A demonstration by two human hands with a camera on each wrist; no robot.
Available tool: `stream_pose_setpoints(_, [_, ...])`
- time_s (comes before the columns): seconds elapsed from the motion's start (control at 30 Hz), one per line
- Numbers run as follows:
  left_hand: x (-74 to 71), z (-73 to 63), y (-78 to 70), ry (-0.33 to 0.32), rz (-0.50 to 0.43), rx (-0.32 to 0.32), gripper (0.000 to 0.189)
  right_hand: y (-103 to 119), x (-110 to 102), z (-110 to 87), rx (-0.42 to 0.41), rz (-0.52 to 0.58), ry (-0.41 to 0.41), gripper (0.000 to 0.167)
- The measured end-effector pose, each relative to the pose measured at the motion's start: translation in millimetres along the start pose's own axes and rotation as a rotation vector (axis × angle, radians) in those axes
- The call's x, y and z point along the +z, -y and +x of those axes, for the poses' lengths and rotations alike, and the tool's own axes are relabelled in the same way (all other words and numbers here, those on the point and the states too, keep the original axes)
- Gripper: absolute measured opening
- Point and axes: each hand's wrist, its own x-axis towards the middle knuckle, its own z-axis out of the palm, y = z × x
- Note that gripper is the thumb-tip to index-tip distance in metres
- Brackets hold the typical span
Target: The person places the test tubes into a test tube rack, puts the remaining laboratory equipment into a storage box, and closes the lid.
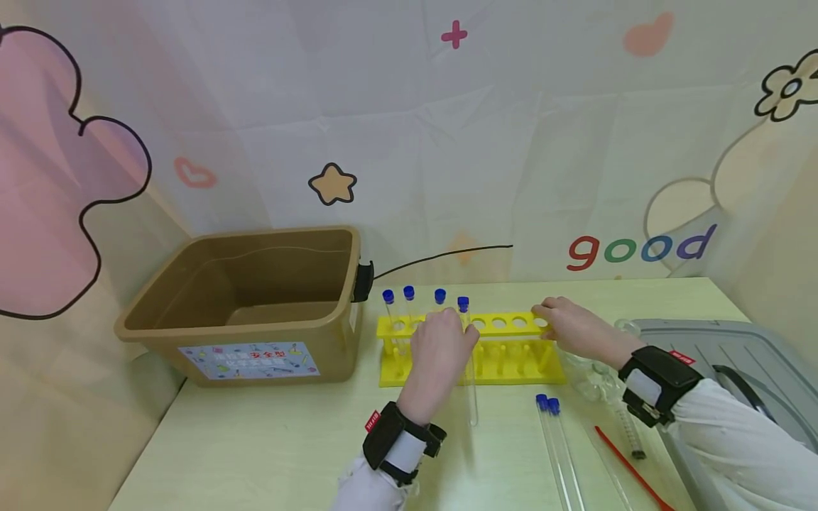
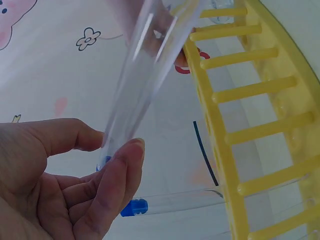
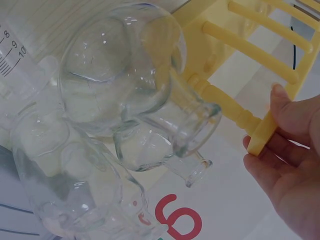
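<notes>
My left hand [image 1: 441, 351] pinches a clear test tube [image 1: 471, 401] near its blue cap. The tube hangs upright in front of the yellow test tube rack [image 1: 505, 374]. In the left wrist view, thumb and fingers close round the capped end of that tube [image 2: 145, 80]. My right hand [image 1: 578, 328] grips the rack's upper bar at its right end, thumb on one side and fingers on the other in the right wrist view. Several blue-capped tubes, one of them a test tube [image 1: 409, 292], stand in the rack's left holes; the holes towards the right hold none.
A brown bin [image 1: 236, 331] stands left of the rack. Two capped tubes [image 1: 559, 454], a red stick [image 1: 629, 465] and a syringe [image 1: 629, 429] lie in front on the right. Glass flasks [image 3: 115, 75] sit by the rack's right end, beside a grey lid [image 1: 690, 337].
</notes>
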Motion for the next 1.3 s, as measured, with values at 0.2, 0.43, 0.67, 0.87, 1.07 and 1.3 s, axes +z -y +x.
stream_pose_setpoints(0.2, [-11.4,10.6,-1.5,-0.099,-0.021,0.057,0.041,0,0,0.6,0.009,0.002,0.004,0.039])
stream_pose_setpoints(0.43, [-17.3,18.7,-4.0,-0.155,-0.053,0.084,0.033,0,-1,0.8,0.019,0.018,0.015,0.039])
stream_pose_setpoints(0.67, [-18.0,21.5,-5.0,-0.205,-0.069,0.112,0.018,0,0,0.3,0.017,0.009,0.018,0.038])
stream_pose_setpoints(0.87, [-18.0,24.8,-3.8,-0.257,-0.056,0.108,0.019,1,-1,0.7,0.014,0.011,0.014,0.038])
stream_pose_setpoints(1.07, [-16.0,27.0,-1.3,-0.306,-0.048,0.143,0.019,1,-1,0.7,0.006,0.002,0.01,0.038])
stream_pose_setpoints(1.3, [-15.7,29.7,0.2,-0.349,-0.093,0.177,0.018,2,-2,-0.9,-0.002,0.001,-0.001,0.039])
